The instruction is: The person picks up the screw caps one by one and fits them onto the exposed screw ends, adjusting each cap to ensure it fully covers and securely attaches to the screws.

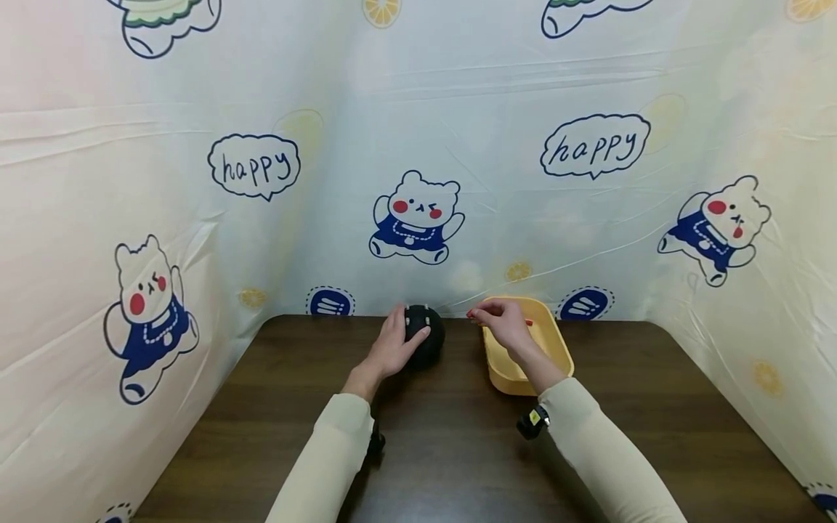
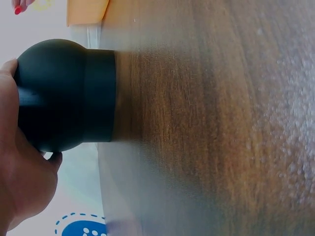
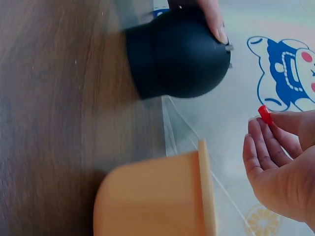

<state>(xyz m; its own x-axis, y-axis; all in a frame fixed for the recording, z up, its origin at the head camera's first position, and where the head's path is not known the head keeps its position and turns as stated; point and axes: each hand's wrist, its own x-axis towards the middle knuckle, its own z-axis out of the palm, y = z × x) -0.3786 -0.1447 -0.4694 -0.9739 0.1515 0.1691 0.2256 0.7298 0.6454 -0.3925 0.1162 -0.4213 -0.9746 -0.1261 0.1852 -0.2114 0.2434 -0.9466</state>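
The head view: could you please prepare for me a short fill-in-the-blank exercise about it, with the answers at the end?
1. The right hand pinches a small cylinder whose colour is ____.
2. The left hand holds the black round-topped object, to the ____ of the yellow bin.
3. Each speech bubble on the backdrop bears the word ____.

Answers: red; left; happy.

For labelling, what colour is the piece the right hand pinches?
The piece is red, clearest in the right wrist view.

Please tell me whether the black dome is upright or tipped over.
Upright: the black dome stands with its base on the table, rounded top facing up.
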